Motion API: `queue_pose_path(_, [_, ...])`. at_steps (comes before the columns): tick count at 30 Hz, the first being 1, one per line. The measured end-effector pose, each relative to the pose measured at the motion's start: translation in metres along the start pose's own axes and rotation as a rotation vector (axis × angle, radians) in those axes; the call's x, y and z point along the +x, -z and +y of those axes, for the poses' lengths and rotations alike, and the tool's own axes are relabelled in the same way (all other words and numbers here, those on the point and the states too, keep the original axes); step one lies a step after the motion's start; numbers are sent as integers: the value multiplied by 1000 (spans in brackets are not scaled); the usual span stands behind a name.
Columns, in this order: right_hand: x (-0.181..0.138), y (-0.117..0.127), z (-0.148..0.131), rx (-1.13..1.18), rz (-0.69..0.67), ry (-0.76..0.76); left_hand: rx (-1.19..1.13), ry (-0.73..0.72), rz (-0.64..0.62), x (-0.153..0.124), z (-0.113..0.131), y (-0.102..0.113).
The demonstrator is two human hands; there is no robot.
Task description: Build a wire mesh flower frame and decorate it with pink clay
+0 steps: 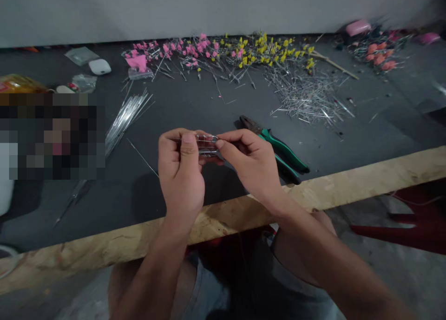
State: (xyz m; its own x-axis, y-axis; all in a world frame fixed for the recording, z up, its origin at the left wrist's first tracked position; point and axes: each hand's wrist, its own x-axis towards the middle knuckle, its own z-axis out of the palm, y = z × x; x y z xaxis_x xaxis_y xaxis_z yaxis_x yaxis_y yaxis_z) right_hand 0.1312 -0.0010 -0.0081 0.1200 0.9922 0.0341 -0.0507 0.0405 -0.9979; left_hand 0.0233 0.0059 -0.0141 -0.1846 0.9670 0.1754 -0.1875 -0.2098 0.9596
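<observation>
Both hands meet above the near part of the dark table (195,106). My left hand (181,171) is closed in a fist-like pinch on one end of a small bundle of thin silver wires (207,145). My right hand (251,164) pinches the other end with thumb and forefinger. The bundle lies level between the two hands. Just behind my right hand, green-handled pliers (278,148) lie on the table, jaws pointing up-left.
Long silver wires (123,118) lie left of the hands, a heap of short cut wires (306,94) at the right. Pink bead stems (181,48) and yellow bead stems (272,48) line the back. The table's wooden edge (348,185) runs diagonally. A red stool (411,222) stands at right.
</observation>
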Motion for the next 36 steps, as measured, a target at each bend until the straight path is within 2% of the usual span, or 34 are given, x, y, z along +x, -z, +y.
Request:
queue_pose_path(6, [0, 0, 1, 19, -27, 11, -103, 15, -35, 1, 1, 2])
queue_pose_path(17, [0, 1, -1, -43, -44, 54, -134, 36, -53, 1, 4, 4])
queue_pose_path(29, [-3, -1, 1, -137, -129, 129, -129, 64, -64, 2, 5, 7])
queue_pose_path(36, [-2, 4, 6, -231, -171, 180, -163, 157, -91, 4, 2, 7])
